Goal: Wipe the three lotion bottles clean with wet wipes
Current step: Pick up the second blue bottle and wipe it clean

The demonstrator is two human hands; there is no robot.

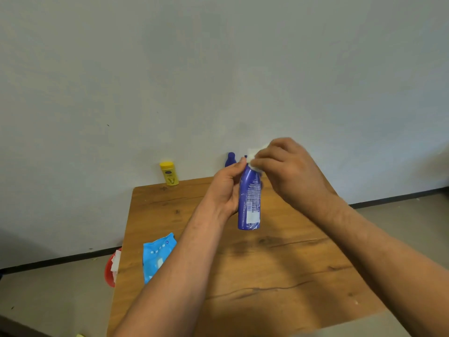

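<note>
Blue bottle (249, 198) gripped in left fingers (232, 171); right fingers (267, 161) apparently pinch wipe (252, 153) atop it.

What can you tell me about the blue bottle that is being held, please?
The blue bottle is tall, slim, glossy and plastic-looking, roughly upright, with small white print and a white barcode patch facing the camera. The left hand grips its upper body; the right hand presses a white wipe over its top, hiding the cap. It is over the wooden table.
</note>
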